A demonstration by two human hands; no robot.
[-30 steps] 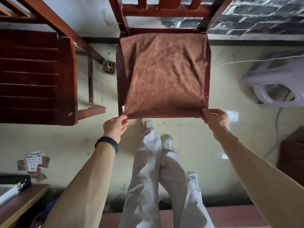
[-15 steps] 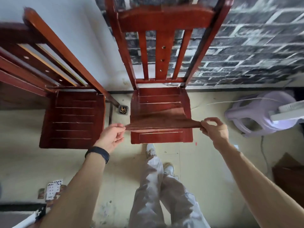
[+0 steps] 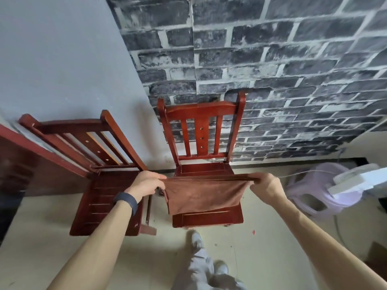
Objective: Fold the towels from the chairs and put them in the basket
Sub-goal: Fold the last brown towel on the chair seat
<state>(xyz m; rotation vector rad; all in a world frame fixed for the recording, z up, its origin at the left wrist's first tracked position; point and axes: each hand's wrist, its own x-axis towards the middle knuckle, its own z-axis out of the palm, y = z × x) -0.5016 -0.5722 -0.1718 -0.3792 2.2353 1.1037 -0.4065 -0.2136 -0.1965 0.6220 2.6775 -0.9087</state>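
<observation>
— What takes up most of the view?

— The brick-pattern wall (image 3: 272,59), dark with pale joints, which meets a plain grey wall (image 3: 62,59) on the left. Below them lies a pale floor (image 3: 261,237).

— And the furniture?

— Two red-brown wooden chairs stand against the walls. The middle chair (image 3: 202,110) faces the person squarely. The left chair (image 3: 104,197) stands just beside it, turned at an angle, its slatted seat bare. On the right is a lilac plastic stool (image 3: 310,195) with a white object (image 3: 356,181) lying on it, too blurred to name.

— Where is the towel?

— The brown towel (image 3: 203,195) is in the air above the middle chair's seat. Its top edge is stretched level between both hands and the rest hangs down in front of the seat. Whether its lower edge touches the wood, I cannot tell.

— How do the hands hold it?

— The left hand (image 3: 146,183) pinches the left top corner, fingers curled round the cloth. The right hand (image 3: 266,185) grips the right top corner the same way.

— Anything smaller?

— A dark wristband (image 3: 126,201) on the left wrist, and a pale shoe (image 3: 198,241) on the floor below the chair.
</observation>
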